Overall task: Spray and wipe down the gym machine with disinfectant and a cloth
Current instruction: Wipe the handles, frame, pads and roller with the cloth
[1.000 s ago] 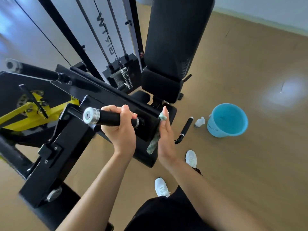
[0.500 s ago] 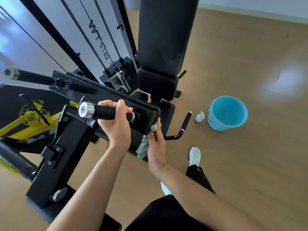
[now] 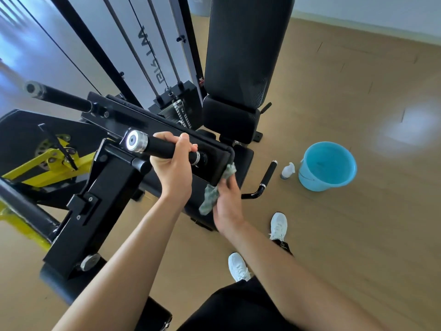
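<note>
The left hand (image 3: 174, 168) is wrapped tight round a black rubber-sleeved grip bar with a silver end cap (image 3: 152, 145), thumb over the top. The right hand (image 3: 226, 201) lies with its fingers fairly straight, pressing a crumpled grey-green cloth (image 3: 209, 198) flat against the near right corner of a black padded arm rest (image 3: 210, 151); the cloth's loose end hangs below the palm.

On the floor just right of the machine, a curved black side handle with silver rings (image 3: 267, 175) juts out. Just beyond it stands a small white spray bottle (image 3: 288, 170), close beside a light blue plastic bucket (image 3: 307, 179). Two white trainers (image 3: 278, 225) stand near the machine's front edge, below the right forearm.

The tan wood-look floor (image 3: 346, 235) carries a pale patch of glare toward the right edge; a white wall (image 3: 358, 8) runs along the far side.

The black steel gym machine (image 3: 100, 199) fills the left half of the view. It has a tall black back pad (image 3: 243, 51), a weight stack (image 3: 177, 108) with cables rising from it, a yellow-painted lever linkage (image 3: 50, 161) at the left, and a second black bar (image 3: 59, 96) behind the gripped one.
</note>
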`<state>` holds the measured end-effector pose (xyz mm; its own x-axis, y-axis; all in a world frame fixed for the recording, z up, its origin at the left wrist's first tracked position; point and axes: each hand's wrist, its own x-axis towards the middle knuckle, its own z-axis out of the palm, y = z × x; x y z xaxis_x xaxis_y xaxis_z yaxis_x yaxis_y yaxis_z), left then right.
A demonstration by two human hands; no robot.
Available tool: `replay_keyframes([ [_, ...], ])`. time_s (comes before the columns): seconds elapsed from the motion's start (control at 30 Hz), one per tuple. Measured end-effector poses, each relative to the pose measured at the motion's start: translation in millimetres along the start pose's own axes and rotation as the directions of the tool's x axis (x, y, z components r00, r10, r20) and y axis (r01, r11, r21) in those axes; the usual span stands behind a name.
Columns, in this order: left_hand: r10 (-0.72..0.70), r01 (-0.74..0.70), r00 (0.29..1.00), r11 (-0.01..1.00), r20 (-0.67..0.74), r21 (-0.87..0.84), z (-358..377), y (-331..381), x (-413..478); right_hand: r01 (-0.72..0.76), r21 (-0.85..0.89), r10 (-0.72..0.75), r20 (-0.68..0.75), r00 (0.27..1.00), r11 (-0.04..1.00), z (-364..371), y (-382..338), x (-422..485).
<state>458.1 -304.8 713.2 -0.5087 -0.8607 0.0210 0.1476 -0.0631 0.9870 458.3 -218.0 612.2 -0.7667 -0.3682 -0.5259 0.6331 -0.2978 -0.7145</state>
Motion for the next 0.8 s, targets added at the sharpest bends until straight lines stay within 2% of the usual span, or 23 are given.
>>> replay_keyframes([
  [0.1, -0.011, 0.011, 1.000, 1.000, 0.028, 0.002, -4, 2, 0, -0.129, 0.091, 0.126, 0.034, 0.991, 0.987, -2, 2, -19],
  [0.27, -0.039, 0.039, 0.998, 0.999, 0.047, -0.007, -6, 6, -2, -0.107, 0.100, 0.112, -0.043, 0.993, 0.989, -15, -42, 13],
  [0.33, -0.054, 0.055, 0.998, 0.998, 0.041, -0.013, -6, 8, -3, -0.075, 0.022, 0.076, -0.039, 0.996, 0.997, -14, -62, 30],
  [0.43, -0.071, 0.072, 0.997, 0.997, 0.033, -0.033, -5, 8, -3, 0.040, -0.159, -0.033, 0.046, 0.998, 0.986, -7, -82, 44],
  [0.57, -0.054, 0.055, 0.998, 0.998, 0.010, -0.040, -4, 6, -4, 0.208, -0.416, -0.162, 0.143, 0.976, 0.885, -13, -79, 31],
  [0.7, -0.032, 0.032, 0.999, 0.999, 0.004, -0.016, -3, 7, -9, 0.269, -0.547, -0.155, 0.247, 0.957, 0.793, -27, -89, 21],
  [0.8, 0.016, -0.016, 1.000, 1.000, -0.001, 0.001, -2, 4, -16, 0.299, -0.604, -0.093, 0.348, 0.933, 0.739, -20, -108, 31],
])
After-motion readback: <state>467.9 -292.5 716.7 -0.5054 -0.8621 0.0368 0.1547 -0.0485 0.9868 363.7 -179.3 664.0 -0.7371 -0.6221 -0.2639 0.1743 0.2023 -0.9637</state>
